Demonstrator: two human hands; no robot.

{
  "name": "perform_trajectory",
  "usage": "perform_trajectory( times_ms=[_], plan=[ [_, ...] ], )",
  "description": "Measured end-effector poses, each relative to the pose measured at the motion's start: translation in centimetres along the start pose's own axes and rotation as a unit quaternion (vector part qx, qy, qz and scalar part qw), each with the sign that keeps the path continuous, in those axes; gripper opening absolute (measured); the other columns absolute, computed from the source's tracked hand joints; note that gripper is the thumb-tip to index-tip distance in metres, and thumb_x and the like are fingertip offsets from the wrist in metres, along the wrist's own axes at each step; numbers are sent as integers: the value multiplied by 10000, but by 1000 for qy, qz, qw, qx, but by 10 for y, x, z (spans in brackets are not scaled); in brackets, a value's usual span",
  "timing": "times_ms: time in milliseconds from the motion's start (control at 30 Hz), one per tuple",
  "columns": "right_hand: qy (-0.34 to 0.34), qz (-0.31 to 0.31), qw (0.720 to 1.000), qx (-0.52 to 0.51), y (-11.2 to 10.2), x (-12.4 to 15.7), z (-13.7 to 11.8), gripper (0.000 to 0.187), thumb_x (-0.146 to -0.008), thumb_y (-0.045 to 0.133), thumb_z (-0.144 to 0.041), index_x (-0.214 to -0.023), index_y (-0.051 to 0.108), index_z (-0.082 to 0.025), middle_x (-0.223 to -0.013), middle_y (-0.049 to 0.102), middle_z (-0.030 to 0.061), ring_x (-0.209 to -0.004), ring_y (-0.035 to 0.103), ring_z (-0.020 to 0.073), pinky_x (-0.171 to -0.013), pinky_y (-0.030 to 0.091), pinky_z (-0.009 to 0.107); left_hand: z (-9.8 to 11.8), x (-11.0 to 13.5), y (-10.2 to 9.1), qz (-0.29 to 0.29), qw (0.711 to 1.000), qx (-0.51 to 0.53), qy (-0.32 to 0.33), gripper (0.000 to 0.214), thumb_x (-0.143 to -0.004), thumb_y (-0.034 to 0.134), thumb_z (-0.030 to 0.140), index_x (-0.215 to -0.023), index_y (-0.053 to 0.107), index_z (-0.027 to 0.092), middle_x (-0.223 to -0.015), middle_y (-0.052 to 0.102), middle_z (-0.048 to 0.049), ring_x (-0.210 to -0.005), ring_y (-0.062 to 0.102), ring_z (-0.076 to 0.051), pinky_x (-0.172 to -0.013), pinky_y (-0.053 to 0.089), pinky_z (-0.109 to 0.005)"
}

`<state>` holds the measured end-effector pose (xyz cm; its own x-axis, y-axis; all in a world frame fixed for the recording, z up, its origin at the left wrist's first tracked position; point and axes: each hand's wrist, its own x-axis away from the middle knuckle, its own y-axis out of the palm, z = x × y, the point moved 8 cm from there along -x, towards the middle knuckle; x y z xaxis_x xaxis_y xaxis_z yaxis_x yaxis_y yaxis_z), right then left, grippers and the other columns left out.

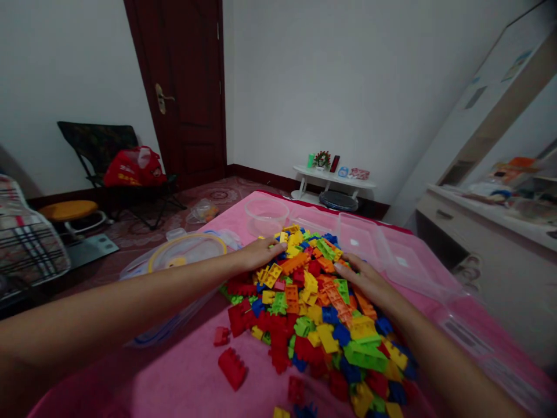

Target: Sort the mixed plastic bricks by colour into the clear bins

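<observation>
A heap of toy building blocks (311, 287) in red, yellow, green, blue and orange lies on a pink-covered table (183, 380). At the heap's far left side rests my left hand (260, 253), its thumb stretched over the blocks and its other fingers partly hidden. My right hand (364, 277) lies against the right side, fingers extended and touching orange and yellow blocks. Both hands are open, with the heap between them. A red block (232, 368) and a smaller red block (221, 335) sit apart at the near left.
Behind the heap stand a round clear tub (266, 216) and a clear rectangular box (359, 238). Clear lids (187, 254) are stacked on the left, partly under my left forearm. Beyond the table are a low white shelf (335, 175) and a folding chair (98, 142) holding a red bag (134, 167).
</observation>
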<state>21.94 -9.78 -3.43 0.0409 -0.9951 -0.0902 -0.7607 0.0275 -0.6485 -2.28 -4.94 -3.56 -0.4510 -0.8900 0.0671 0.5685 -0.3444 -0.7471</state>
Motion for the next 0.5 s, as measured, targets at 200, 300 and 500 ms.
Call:
perform_trajectory(
  times_ms=[200, 300, 500],
  plan=[
    [-66, -42, 995, 59, 14, -2, -49, 563, -824, 455, -589, -1223, 540, -201, -1249, 586, 74, -1129, 545, 253, -954, 423, 366, 12, 10, -13, -33, 990, 139, -2, 599, -876, 256, 587, -1205, 557, 187, -1114, 651, -53, -895, 589, -201, -745, 444, -277],
    [-116, -32, 978, 172, 25, 8, -94, 530, -860, 394, -573, -1236, 547, -233, -1217, 598, 82, -1091, 553, 275, -935, 410, 412, 21, 11, -29, -16, 993, 109, 28, 629, -870, 269, 603, -1196, 571, 157, -1006, 683, -73, -893, 599, -214, -783, 436, -296],
    [-299, 11, 891, 343, 88, 56, -200, 365, -832, 513, -466, -1023, 650, -187, -1167, 571, 143, -1092, 455, 329, -933, 320, 510, 24, 13, -61, 51, 996, 17, 70, 599, -885, 290, 531, -1120, 610, 81, -1057, 671, -119, -907, 620, -207, -823, 444, -291]
  ],
)
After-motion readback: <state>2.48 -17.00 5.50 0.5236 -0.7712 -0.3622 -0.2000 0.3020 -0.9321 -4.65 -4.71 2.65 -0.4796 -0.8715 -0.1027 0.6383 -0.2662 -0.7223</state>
